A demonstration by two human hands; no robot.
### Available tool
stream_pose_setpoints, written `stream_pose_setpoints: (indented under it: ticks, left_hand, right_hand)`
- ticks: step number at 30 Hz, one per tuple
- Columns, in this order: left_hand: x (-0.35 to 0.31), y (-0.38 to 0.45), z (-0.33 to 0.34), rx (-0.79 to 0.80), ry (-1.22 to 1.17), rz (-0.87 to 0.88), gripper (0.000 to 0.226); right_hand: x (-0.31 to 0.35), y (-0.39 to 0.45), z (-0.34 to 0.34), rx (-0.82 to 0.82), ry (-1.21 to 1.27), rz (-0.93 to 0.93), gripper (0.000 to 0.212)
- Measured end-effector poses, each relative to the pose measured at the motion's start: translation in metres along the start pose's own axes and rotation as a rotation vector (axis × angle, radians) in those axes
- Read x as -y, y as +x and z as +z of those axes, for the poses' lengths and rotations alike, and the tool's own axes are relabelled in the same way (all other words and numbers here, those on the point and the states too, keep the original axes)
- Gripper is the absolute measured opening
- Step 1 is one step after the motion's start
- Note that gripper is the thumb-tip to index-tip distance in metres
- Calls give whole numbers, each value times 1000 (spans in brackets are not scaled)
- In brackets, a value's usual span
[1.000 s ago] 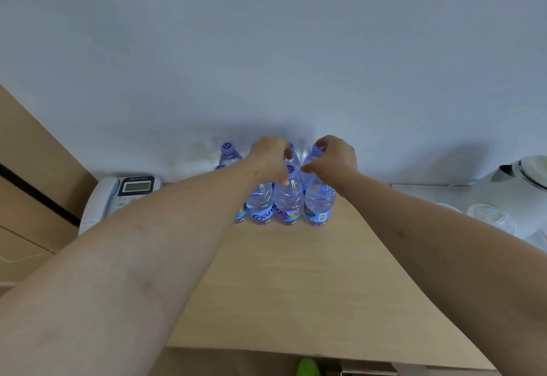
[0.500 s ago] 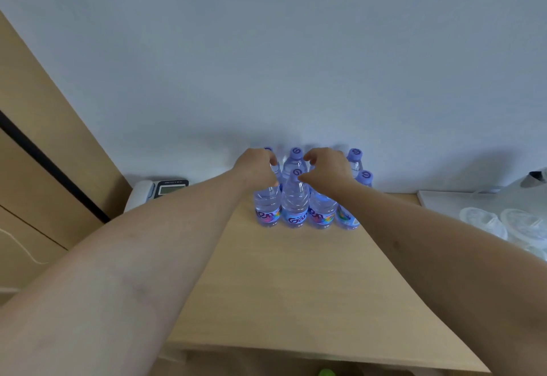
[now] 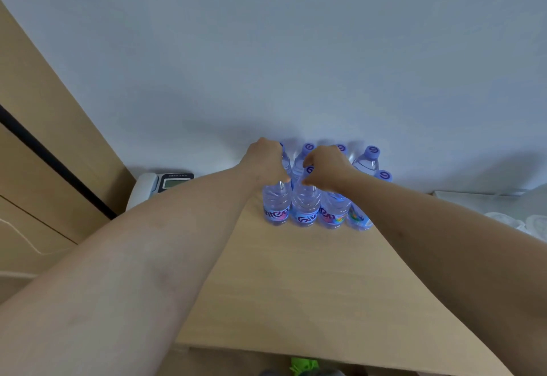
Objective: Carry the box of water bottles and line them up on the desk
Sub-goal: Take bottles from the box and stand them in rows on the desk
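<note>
Several clear water bottles with purple caps and colourful labels stand upright in two rows at the back of the wooden desk, against the wall. My left hand is closed over the top of the front left bottle. My right hand is closed around the neck of the front middle bottle. To its right stand two more front bottles, and the caps of a back row show behind. No box is in view.
A white desk phone sits at the desk's back left, beside a tall wooden panel. A white tray with clear cups lies at the right. Something green shows on the floor below the desk's front edge.
The view has swung left, so the kettle at the right has left the frame. Both hands stay on the tops of the front bottles, and more bottles show at the right.
</note>
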State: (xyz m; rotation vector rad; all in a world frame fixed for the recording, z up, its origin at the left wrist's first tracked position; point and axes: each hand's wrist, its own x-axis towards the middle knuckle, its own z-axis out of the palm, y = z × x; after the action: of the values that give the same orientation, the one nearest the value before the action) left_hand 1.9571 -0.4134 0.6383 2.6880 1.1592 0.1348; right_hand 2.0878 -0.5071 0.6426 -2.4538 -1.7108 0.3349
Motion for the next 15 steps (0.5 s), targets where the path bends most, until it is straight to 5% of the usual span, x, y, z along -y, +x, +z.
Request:
stream_pose_setpoints:
  ticks: [9, 15]
  left_hand:
    - [0, 0, 5, 38, -57, -108, 50]
    - [-1, -8, 0, 163, 35, -70, 15]
  right_hand:
    - [1, 2, -1, 25, 11, 12, 27]
    - [-4, -3, 7, -13, 32, 11, 35]
